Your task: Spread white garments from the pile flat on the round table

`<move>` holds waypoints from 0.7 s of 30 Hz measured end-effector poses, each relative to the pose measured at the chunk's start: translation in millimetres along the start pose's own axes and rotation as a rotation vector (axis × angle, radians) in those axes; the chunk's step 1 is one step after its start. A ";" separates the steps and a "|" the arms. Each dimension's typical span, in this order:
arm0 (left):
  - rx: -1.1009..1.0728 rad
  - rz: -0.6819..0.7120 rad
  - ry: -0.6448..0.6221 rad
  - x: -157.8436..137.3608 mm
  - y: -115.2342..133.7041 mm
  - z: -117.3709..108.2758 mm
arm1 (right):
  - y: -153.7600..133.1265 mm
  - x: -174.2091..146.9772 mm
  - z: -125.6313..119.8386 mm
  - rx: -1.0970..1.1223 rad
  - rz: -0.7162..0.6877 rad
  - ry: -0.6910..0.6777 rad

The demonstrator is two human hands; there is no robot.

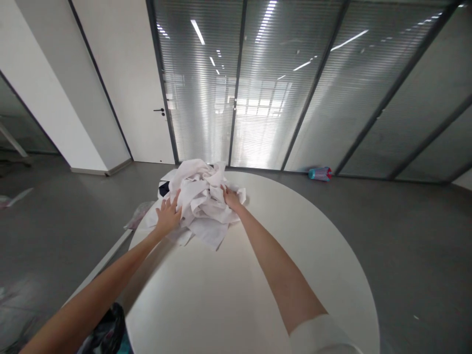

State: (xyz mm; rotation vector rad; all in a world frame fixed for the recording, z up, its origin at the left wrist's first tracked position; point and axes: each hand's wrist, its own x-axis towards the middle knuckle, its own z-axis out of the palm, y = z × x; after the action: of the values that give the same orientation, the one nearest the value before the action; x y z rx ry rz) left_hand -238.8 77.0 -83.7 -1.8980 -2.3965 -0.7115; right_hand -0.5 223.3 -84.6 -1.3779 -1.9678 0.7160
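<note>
A crumpled pile of white cloth [201, 199] lies at the far edge of a round white table [258, 275]. My left hand [167, 214] rests flat on the pile's left side, fingers spread. Reaching in from the right, my right hand [231, 197] has its fingers curled into the folds of the cloth. A dark piece of fabric [164, 187] peeks out from under the pile at the far left.
Behind the table stand glass partitions with blinds and a white door [142, 98]. A blue and pink object [320, 173] lies on the grey floor by the glass. Clear plastic [138, 215] lies on the floor left of the table. Dark items [106, 332] sit below the table's near left edge.
</note>
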 end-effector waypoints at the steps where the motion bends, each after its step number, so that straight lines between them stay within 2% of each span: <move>1: 0.020 -0.029 0.026 -5.4 -6.3 -1.6 | -8.7 4.6 9.1 0.014 -0.033 -0.009; 3: 0.054 -0.076 0.080 -15.7 -11.2 -1.4 | -21.1 13.0 21.3 0.029 -0.089 -0.027; 6: 0.104 -0.114 0.160 -25.9 -5.8 3.5 | -28.1 21.7 28.9 0.008 -0.125 -0.050; 14: 0.118 -0.124 0.208 -29.9 2.5 3.1 | -30.2 12.2 20.1 -0.129 -0.171 -0.027; 18: 0.131 -0.115 0.219 -30.8 1.2 -0.6 | -27.5 0.0 13.9 -0.136 -0.088 0.065; 21: 0.139 -0.117 0.218 -32.3 4.0 0.3 | -21.9 -6.2 21.3 -0.117 -0.048 0.038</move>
State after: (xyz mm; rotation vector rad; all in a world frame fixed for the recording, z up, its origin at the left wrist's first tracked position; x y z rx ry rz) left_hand -226.3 48.0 -91.6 -1.5523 -2.3666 -0.6959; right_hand -28.1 209.1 -83.7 -1.3968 -2.0334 0.5565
